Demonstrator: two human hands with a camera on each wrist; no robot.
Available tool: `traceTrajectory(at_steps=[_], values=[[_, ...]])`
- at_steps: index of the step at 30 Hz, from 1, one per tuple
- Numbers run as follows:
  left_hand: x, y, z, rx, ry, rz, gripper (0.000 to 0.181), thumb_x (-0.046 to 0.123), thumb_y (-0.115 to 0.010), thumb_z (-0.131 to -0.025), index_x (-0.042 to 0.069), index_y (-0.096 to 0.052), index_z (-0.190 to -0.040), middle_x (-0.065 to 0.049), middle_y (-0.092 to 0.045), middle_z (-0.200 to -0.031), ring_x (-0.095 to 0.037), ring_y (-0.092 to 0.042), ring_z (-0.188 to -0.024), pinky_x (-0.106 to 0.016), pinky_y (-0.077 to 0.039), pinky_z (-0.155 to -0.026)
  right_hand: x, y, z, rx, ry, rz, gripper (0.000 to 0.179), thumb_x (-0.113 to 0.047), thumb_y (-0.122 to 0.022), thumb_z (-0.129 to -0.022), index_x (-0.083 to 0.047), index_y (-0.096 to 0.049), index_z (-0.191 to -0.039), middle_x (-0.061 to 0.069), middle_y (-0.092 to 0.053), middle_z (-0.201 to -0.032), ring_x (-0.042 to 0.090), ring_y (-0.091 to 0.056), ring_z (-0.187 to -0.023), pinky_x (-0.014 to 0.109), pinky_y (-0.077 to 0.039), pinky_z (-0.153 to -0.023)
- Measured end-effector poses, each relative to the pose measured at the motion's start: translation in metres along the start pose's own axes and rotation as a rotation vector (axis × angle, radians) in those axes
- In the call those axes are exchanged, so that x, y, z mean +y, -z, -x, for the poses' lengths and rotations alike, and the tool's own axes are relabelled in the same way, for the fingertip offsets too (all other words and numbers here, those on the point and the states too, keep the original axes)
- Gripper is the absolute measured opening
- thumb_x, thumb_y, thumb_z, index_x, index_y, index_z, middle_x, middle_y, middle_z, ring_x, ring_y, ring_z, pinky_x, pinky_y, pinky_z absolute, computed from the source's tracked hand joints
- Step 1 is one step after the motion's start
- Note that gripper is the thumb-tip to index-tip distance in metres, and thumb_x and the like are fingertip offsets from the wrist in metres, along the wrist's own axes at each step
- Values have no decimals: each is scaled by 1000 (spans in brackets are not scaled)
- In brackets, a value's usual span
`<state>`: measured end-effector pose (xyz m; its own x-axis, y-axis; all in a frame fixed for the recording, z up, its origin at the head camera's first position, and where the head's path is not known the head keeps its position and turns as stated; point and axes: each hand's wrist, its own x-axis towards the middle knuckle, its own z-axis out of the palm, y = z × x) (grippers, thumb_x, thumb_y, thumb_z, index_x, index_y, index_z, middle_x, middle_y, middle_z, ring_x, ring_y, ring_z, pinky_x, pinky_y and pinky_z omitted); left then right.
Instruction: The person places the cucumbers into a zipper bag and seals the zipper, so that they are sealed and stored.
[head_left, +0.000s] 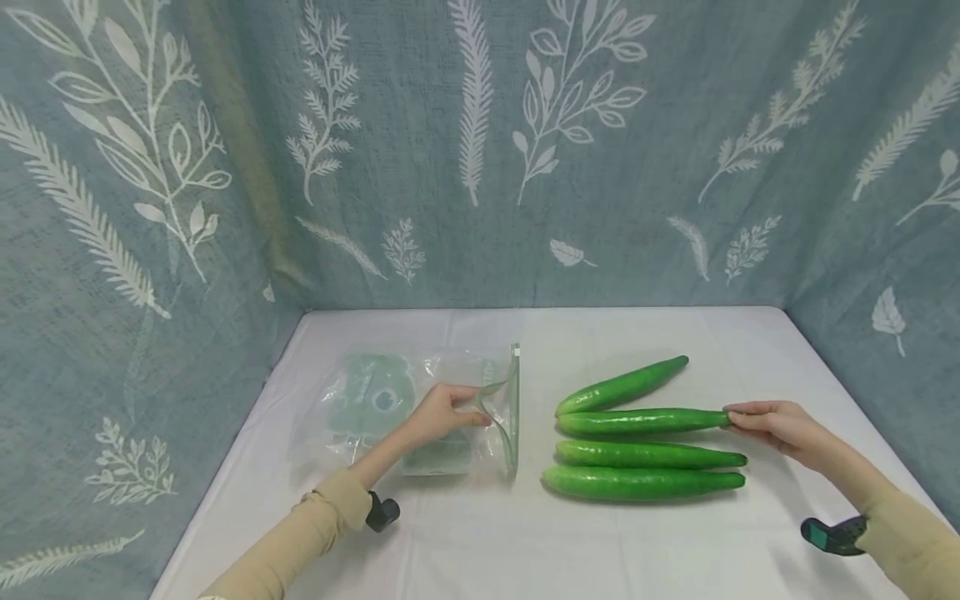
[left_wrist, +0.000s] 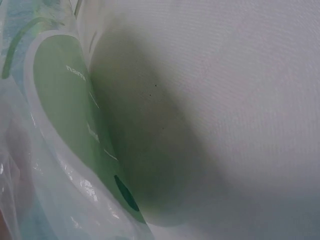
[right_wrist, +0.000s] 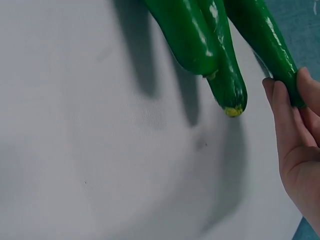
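Observation:
A clear zip bag [head_left: 442, 458] with a green print lies flat, its zip edge facing right. My left hand [head_left: 442, 414] pinches one lip of its mouth between thumb and fingers, so the mouth gapes at the middle. In the left wrist view the bag [left_wrist: 65, 100] fills the left side, green print showing. To the right of the bag lie several long green cucumbers, roughly side by side. Thumb and fingers of my right hand [head_left: 780, 429] pinch the dark tip of one cucumber [head_left: 645, 422], second from the back. The right wrist view shows that grip on the cucumber [right_wrist: 272, 45] closely.
Behind the held cucumber another cucumber [head_left: 622, 387] lies slanted. In front are two more, a cucumber [head_left: 648, 454] and the nearest cucumber [head_left: 641, 483]. A white cloth covers the table [head_left: 525, 550]. Blue-green leaf-patterned curtains [head_left: 420, 167] enclose the back and sides.

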<state>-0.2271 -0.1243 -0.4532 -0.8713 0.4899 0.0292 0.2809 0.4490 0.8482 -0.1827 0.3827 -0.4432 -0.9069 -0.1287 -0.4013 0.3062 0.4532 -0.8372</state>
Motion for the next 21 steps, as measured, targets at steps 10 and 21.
traceTrajectory(at_steps=[10,21], values=[[-3,-3,-2,-5,-8,-5,47,23,-77,-78,4,-65,-119,-14,-64,-122,-31,-56,-121,-47,-47,-101,-11,-5,4,-55,-33,-166,63,-19,-61,-93,18,-33,-136,-13,-67,-96,-1,-67,-88,26,-55,-88],[0,-2,-2,-6,1,8,49,24,-77,-78,4,-64,-121,-14,-64,-122,-29,-58,-119,-42,-51,-94,-17,-8,5,-119,-31,-383,71,-11,-59,-93,20,-16,-141,-12,-67,-93,2,-68,-90,26,-54,-90]])
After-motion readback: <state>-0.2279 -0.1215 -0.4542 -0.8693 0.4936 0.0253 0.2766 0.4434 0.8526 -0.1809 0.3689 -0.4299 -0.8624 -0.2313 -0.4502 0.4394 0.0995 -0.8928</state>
